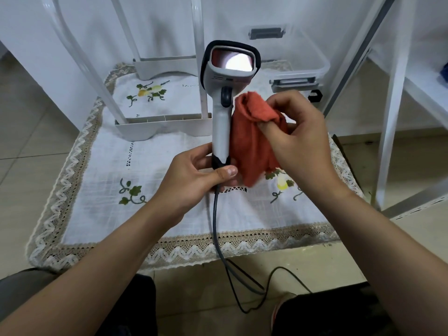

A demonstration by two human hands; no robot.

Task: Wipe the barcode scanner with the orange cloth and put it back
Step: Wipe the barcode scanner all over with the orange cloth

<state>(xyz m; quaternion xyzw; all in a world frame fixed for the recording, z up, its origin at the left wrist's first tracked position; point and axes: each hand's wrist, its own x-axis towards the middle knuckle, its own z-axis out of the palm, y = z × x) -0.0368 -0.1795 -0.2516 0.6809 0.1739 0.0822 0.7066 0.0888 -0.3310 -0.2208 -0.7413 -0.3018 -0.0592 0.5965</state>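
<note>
Over a low surface [169, 151] draped in embroidered white linen, the left hand [194, 175] grips the upright scanner [221, 110] by its base. The right hand [298, 137] pinches the cloth [252, 141] bunched against the handle: wiping under way. Next, probably the head and window.

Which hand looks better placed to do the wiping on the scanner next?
Probably the right hand: it pinches the orange cloth beside the barcode scanner handle, while the left hand grips the scanner's base.

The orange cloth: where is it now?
Right of centre in the head view: the right hand pinches the orange cloth beside the barcode scanner, above the tablecloth.
</note>
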